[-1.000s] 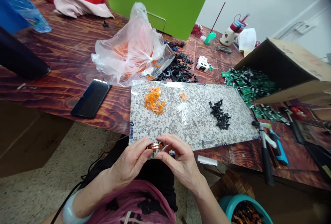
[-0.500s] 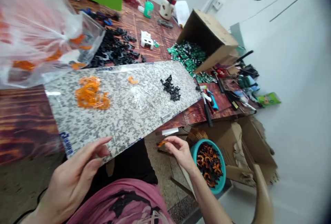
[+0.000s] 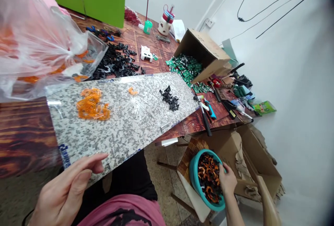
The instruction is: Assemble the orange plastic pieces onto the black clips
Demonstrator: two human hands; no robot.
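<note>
My left hand (image 3: 64,187) hovers by the near left edge of the granite-patterned slab (image 3: 104,142), thumb and fingers apart, holding nothing. At the right, my right hand (image 3: 228,179) is at the rim of a turquoise basin (image 3: 193,174), its fingers bent together; what they hold, if anything, is hidden. Orange and black curved plastic pieces (image 3: 208,177) fill the basin. On the slab lie a pile of translucent orange pieces (image 3: 92,106), one separate orange piece (image 3: 132,91), thin clear slivers (image 3: 138,107) and a small heap of black pieces (image 3: 170,98).
Black parts (image 3: 117,61) and a plastic bag (image 3: 52,52) lie behind the slab. A cardboard box (image 3: 205,50) spills green circuit boards (image 3: 185,67). A hammer (image 3: 205,118) rests at the right edge. The basin stands on a chair (image 3: 191,198) beside an open carton (image 3: 250,149).
My right hand has moved right and down from beside the slab to the basin, after carrying a small orange-and-black piece. My left hand stays open, slightly lower in view.
</note>
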